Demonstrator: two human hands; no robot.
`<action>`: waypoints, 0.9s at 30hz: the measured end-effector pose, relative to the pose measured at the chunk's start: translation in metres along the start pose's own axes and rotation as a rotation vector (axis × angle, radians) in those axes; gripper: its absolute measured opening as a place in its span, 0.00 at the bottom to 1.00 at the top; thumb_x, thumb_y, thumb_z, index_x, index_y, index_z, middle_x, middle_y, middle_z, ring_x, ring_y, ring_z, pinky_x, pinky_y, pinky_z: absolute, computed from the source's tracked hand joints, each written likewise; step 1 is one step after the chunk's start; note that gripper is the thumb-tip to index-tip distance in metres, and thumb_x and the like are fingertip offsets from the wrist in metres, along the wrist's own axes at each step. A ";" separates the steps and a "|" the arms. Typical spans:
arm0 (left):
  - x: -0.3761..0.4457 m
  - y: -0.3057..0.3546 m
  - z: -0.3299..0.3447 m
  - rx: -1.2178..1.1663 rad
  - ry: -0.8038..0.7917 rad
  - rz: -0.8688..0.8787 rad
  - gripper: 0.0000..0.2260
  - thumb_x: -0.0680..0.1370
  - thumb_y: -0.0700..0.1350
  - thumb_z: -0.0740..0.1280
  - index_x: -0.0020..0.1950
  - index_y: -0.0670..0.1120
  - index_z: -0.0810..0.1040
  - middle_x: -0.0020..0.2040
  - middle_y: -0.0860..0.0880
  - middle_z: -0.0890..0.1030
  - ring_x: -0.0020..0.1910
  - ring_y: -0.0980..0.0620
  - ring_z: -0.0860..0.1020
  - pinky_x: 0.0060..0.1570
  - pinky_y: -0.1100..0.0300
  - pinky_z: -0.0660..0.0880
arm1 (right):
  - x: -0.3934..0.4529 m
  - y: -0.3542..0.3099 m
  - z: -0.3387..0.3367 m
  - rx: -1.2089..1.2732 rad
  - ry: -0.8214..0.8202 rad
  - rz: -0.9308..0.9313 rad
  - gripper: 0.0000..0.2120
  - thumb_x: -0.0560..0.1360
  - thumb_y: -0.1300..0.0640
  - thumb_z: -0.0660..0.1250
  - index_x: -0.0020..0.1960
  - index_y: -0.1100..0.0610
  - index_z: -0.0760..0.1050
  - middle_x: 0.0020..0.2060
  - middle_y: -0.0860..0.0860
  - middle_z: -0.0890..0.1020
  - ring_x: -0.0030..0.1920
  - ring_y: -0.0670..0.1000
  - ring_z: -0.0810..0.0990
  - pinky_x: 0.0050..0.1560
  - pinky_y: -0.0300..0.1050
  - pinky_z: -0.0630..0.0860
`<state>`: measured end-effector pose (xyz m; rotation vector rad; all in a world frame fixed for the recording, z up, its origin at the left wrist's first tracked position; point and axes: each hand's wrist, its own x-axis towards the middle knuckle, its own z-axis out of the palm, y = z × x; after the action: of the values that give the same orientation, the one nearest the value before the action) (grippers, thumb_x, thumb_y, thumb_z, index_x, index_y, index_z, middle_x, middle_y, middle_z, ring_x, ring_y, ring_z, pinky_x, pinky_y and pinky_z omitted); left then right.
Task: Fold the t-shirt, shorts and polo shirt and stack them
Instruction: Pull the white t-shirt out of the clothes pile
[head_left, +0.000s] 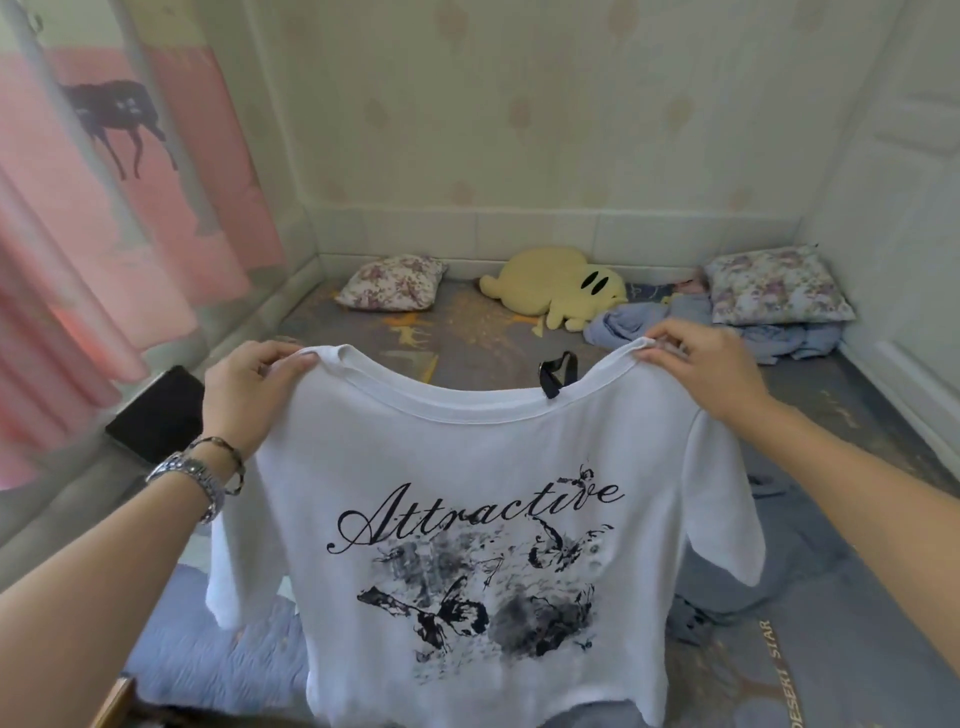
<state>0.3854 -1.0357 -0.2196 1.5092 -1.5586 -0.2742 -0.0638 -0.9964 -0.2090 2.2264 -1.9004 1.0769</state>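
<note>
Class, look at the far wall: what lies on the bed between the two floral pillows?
In the head view, a yellow plush toy lies between the left floral pillow and the right floral pillow, with crumpled blue-grey fabric just right of it.

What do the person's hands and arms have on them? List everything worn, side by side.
Left hand: at the wrist a silver metal-link watch and a thin silvery bracelet with darker segments. No sleeve shows; the forearm is bare to the frame edge.
Right hand: nothing worn, with no watch, bracelet or ring visible, and the forearm is bare too.
</note>
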 end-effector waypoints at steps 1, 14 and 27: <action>0.004 -0.008 0.011 0.007 -0.021 -0.010 0.03 0.72 0.55 0.69 0.42 0.57 0.81 0.44 0.52 0.81 0.46 0.52 0.77 0.50 0.59 0.71 | 0.002 0.008 0.014 -0.022 -0.022 0.024 0.08 0.71 0.52 0.70 0.47 0.56 0.79 0.35 0.51 0.81 0.34 0.50 0.77 0.33 0.38 0.68; 0.106 -0.168 0.223 0.097 -0.348 -0.135 0.06 0.73 0.49 0.69 0.44 0.48 0.82 0.43 0.49 0.80 0.43 0.51 0.74 0.46 0.60 0.66 | 0.046 0.124 0.234 -0.157 -0.257 0.243 0.05 0.76 0.55 0.65 0.47 0.57 0.75 0.42 0.51 0.82 0.41 0.56 0.80 0.35 0.48 0.70; 0.139 -0.298 0.437 0.247 -0.391 -0.264 0.10 0.73 0.51 0.69 0.49 0.47 0.83 0.49 0.44 0.83 0.50 0.43 0.78 0.44 0.59 0.68 | 0.069 0.270 0.424 -0.269 -0.409 0.437 0.08 0.78 0.54 0.61 0.54 0.55 0.74 0.49 0.55 0.83 0.48 0.61 0.80 0.41 0.50 0.72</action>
<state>0.2969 -1.4090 -0.6093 1.9476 -1.7399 -0.5740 -0.0964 -1.3104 -0.6059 2.0457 -2.5966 0.3523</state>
